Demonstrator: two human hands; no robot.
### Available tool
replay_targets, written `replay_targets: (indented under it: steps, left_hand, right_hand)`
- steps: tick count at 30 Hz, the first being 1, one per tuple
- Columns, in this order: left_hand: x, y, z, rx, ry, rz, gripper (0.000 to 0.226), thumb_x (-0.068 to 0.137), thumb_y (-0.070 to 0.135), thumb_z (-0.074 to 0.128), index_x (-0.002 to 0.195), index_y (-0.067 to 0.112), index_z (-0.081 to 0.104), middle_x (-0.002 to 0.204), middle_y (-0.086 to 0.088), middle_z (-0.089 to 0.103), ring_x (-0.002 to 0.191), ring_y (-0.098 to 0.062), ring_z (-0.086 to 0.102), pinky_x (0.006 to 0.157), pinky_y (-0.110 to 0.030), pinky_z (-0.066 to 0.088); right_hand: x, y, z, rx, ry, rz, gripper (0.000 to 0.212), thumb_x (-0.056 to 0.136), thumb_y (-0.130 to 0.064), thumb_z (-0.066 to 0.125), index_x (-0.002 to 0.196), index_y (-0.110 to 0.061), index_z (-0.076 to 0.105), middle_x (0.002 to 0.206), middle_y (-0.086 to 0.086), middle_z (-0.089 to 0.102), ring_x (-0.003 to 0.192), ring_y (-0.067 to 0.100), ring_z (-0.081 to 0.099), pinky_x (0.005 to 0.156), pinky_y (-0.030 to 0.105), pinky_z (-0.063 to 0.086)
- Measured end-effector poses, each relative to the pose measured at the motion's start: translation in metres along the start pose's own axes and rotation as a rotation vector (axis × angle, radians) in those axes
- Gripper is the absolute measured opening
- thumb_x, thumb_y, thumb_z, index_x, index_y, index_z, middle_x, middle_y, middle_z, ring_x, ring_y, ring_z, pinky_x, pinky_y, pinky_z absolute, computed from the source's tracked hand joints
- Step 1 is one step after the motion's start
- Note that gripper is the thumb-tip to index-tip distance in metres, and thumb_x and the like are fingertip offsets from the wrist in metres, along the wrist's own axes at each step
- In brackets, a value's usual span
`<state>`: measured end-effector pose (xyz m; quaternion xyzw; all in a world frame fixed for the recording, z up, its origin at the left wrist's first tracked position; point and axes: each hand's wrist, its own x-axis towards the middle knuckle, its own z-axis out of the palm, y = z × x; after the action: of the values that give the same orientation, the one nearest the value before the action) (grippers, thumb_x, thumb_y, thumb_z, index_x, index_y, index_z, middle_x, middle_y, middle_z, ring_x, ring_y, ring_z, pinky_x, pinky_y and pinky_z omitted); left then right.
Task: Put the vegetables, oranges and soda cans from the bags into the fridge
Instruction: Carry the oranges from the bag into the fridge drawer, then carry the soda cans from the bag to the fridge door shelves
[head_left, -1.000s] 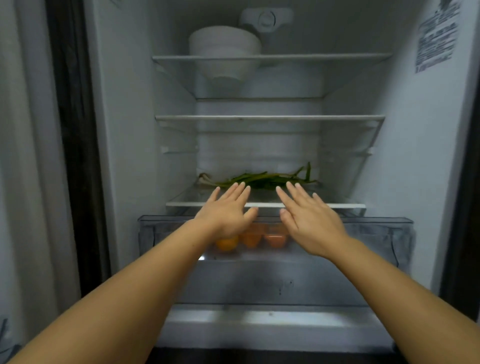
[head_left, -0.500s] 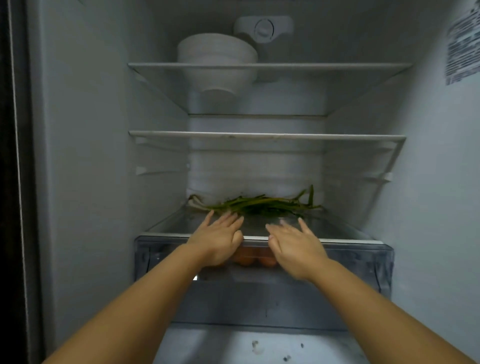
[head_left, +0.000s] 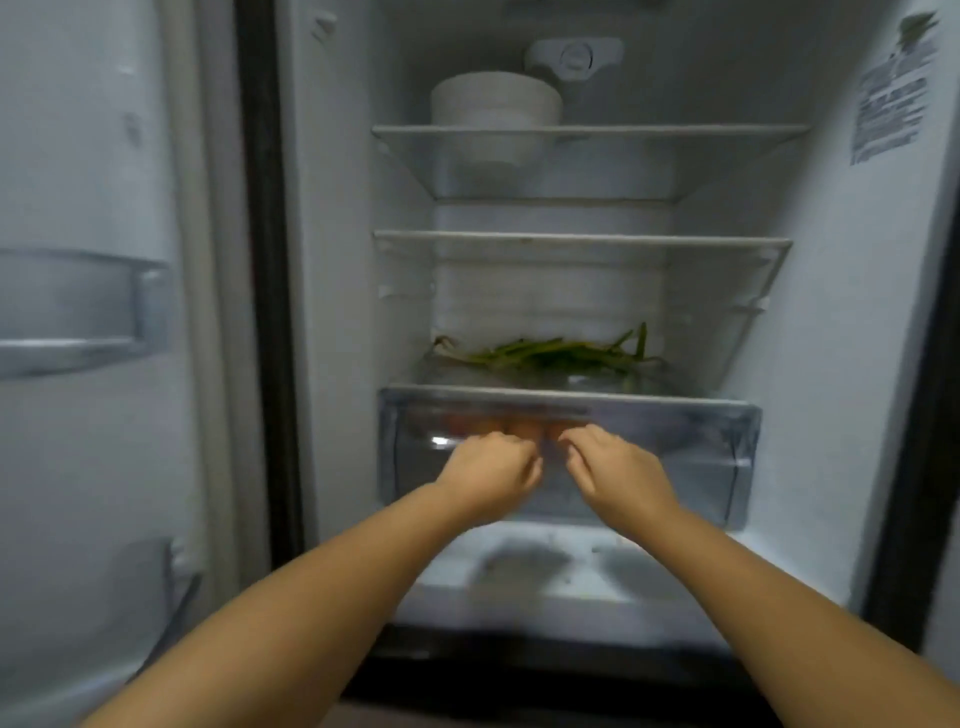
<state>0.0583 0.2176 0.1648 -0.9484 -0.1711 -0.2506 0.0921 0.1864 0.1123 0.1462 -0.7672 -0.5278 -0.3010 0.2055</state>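
Our left hand (head_left: 491, 470) and right hand (head_left: 613, 467) reach side by side to the drawer (head_left: 675, 447) front, fingers curled; we cannot tell whether they grip it. Oranges (head_left: 519, 427) show inside. Above lie the greens (head_left: 556, 353) on a shelf (head_left: 727, 402), and highest a bowl (head_left: 496, 98).

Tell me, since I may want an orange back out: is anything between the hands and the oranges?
Yes. The clear drawer front stands between both the left hand and right hand and the oranges, which sit inside behind it.
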Motion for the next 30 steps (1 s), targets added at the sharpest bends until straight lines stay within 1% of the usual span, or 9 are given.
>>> replay_targets:
  steps: [3, 6, 10, 13, 17, 20, 25, 28, 30]
  left_hand:
    - [-0.067, 0.02, -0.005, -0.077, -0.018, -0.007, 0.028, 0.097, 0.025, 0.036, 0.086, 0.011, 0.057, 0.096, -0.011, 0.064, 0.087, -0.031, 0.057, 0.063, -0.03, 0.03]
    - [-0.129, 0.029, 0.003, -0.251, -0.005, -0.137, 0.025, 0.095, 0.027, 0.04, 0.078, 0.014, 0.054, 0.091, -0.011, 0.066, 0.085, -0.033, 0.059, 0.062, -0.032, 0.033]
    - [-0.201, 0.032, 0.019, -0.263, -0.108, -0.294, 0.028, 0.092, 0.028, 0.042, 0.09, 0.012, 0.065, 0.1, -0.012, 0.069, 0.093, -0.033, 0.063, 0.068, -0.033, 0.044]
    - [-0.254, 0.025, 0.022, -0.261, -0.182, -0.421, 0.026, 0.091, 0.027, 0.043, 0.088, 0.01, 0.063, 0.101, -0.014, 0.068, 0.095, -0.034, 0.062, 0.065, -0.031, 0.037]
    - [-0.342, 0.012, 0.016, -0.187, -0.229, -0.6, 0.029, 0.091, 0.029, 0.042, 0.09, 0.008, 0.063, 0.102, -0.018, 0.066, 0.096, -0.036, 0.061, 0.066, -0.031, 0.038]
    - [-0.431, 0.024, 0.007, -0.22, -0.293, -0.799, 0.026, 0.091, 0.027, 0.041, 0.083, 0.009, 0.058, 0.099, -0.016, 0.066, 0.09, -0.034, 0.06, 0.066, -0.031, 0.037]
    - [-0.594, 0.068, -0.01, -0.278, -0.505, -1.122, 0.026, 0.092, 0.024, 0.039, 0.072, 0.01, 0.049, 0.079, -0.013, 0.057, 0.078, -0.034, 0.056, 0.065, -0.035, 0.042]
    - [-0.675, 0.076, -0.038, -0.247, -0.47, -1.282, 0.026, 0.092, 0.021, 0.038, 0.07, 0.009, 0.042, 0.062, -0.002, 0.039, 0.067, -0.026, 0.045, 0.058, -0.029, 0.032]
    - [-0.719, 0.076, -0.064, -0.221, -0.416, -1.375, 0.025, 0.093, 0.021, 0.038, 0.071, 0.009, 0.044, 0.063, -0.002, 0.042, 0.065, -0.024, 0.043, 0.054, -0.027, 0.03]
  right_hand:
    - [-0.061, -0.036, -0.004, 0.095, -0.079, 0.023, 0.028, 0.098, -0.028, 0.039, 0.119, -0.023, 0.056, 0.109, -0.001, 0.068, 0.091, 0.03, 0.063, 0.066, 0.035, 0.044]
    - [-0.113, -0.081, -0.003, 0.191, -0.152, 0.041, 0.028, 0.098, -0.029, 0.038, 0.121, -0.023, 0.054, 0.102, 0.004, 0.07, 0.088, 0.031, 0.063, 0.062, 0.034, 0.038]
    - [-0.161, -0.13, 0.011, 0.15, -0.409, -0.082, 0.033, 0.097, -0.034, 0.037, 0.126, -0.021, 0.045, 0.114, 0.007, 0.066, 0.097, 0.034, 0.063, 0.072, 0.039, 0.046]
    - [-0.184, -0.158, 0.011, 0.11, -0.568, -0.122, 0.037, 0.097, -0.038, 0.038, 0.128, -0.018, 0.04, 0.119, 0.01, 0.061, 0.103, 0.034, 0.061, 0.077, 0.041, 0.047]
    - [-0.217, -0.189, 0.008, 0.165, -0.683, -0.132, 0.037, 0.098, -0.039, 0.036, 0.125, -0.013, 0.035, 0.105, 0.012, 0.063, 0.089, 0.032, 0.061, 0.067, 0.037, 0.044]
    - [-0.262, -0.223, 0.01, 0.229, -0.757, -0.188, 0.031, 0.097, -0.037, 0.038, 0.117, -0.012, 0.037, 0.108, 0.014, 0.063, 0.094, 0.034, 0.061, 0.073, 0.039, 0.045]
    - [-0.361, -0.299, 0.01, 0.285, -0.974, -0.361, 0.031, 0.096, -0.035, 0.042, 0.115, -0.011, 0.039, 0.117, 0.016, 0.061, 0.105, 0.034, 0.06, 0.082, 0.038, 0.045]
    - [-0.401, -0.365, -0.005, 0.333, -1.021, -0.534, 0.03, 0.095, -0.034, 0.043, 0.116, -0.013, 0.04, 0.114, 0.016, 0.062, 0.102, 0.034, 0.061, 0.079, 0.037, 0.044]
    - [-0.415, -0.417, -0.022, 0.37, -0.976, -0.66, 0.031, 0.095, -0.035, 0.041, 0.118, -0.014, 0.04, 0.109, 0.013, 0.064, 0.097, 0.033, 0.062, 0.076, 0.036, 0.043]
